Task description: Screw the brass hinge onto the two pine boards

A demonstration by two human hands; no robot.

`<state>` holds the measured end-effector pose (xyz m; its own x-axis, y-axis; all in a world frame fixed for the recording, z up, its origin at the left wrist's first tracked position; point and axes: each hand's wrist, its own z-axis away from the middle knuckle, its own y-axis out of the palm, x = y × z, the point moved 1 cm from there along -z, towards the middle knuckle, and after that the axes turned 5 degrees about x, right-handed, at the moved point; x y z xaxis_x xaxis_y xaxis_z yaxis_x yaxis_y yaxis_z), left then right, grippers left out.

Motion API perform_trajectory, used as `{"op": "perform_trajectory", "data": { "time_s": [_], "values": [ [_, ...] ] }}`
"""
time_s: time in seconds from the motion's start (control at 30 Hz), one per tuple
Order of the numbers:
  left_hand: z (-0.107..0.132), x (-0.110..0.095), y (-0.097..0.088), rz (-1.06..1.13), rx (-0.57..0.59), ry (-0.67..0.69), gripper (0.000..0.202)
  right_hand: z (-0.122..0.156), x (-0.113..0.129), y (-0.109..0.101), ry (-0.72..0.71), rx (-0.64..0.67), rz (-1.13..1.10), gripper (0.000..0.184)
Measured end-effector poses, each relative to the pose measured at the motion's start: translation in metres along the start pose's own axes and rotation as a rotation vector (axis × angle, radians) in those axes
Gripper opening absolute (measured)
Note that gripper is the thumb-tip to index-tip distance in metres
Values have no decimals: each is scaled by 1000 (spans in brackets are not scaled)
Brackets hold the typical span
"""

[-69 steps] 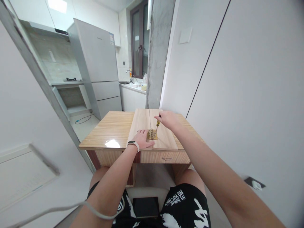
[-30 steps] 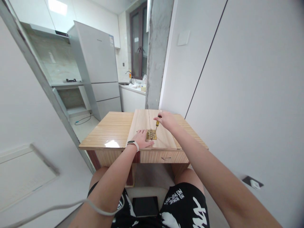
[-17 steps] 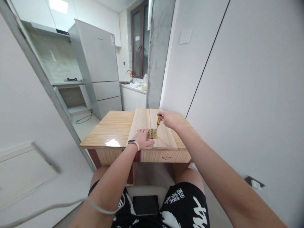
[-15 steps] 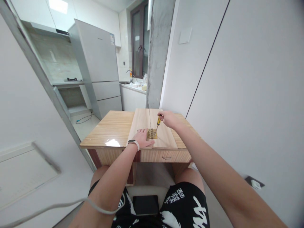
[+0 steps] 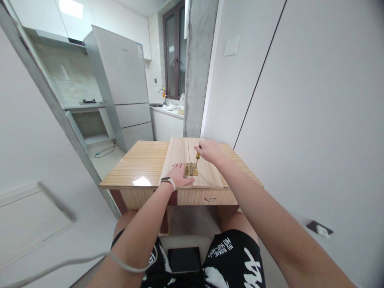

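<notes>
A brass hinge (image 5: 191,169) lies across the seam between two pale wooden boards (image 5: 177,150) on the desk. My right hand (image 5: 210,151) is closed round the handle of a yellow and black screwdriver (image 5: 198,155), which stands nearly upright. Its tip meets the right leaf of the hinge; any screw there is too small to make out. My left hand (image 5: 179,176) lies flat on the left board with fingers spread, right beside the hinge's left leaf, thumb stretched along its near side.
The boards rest on a striped wooden desk (image 5: 147,156) with a handled drawer (image 5: 210,198) in front. A white wall (image 5: 288,120) rises on the right. A grey cable (image 5: 75,260) crosses my left forearm. Behind stand a fridge (image 5: 123,72) and a sink counter (image 5: 168,124).
My right hand has shifted slightly left and turned over the screwdriver's handle, covering more of it. The left hand keeps its place on the board.
</notes>
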<state>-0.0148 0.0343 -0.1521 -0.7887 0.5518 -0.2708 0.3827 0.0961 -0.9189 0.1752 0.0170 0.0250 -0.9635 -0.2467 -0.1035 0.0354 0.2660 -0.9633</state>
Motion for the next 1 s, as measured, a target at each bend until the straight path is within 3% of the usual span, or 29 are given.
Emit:
{"op": "perform_trajectory", "data": {
  "time_s": [0.1,0.23,0.6,0.73,1.0],
  "values": [
    [-1,0,0,-5,-3,7,91,-2,0,3,29,-11,-29,46],
    [-1,1,1,1,4,2,91,-5,-3,9,-48,-2,-133,26],
    [1,2,0,4,-1,-2,92,-7,-9,8,-149,23,-200,27],
    [1,2,-1,-2,-2,4,93,-9,-6,4,-106,54,-155,24],
    [0,1,-1,5,5,-5,91,-7,-5,5,22,16,-4,57]
  ]
}}
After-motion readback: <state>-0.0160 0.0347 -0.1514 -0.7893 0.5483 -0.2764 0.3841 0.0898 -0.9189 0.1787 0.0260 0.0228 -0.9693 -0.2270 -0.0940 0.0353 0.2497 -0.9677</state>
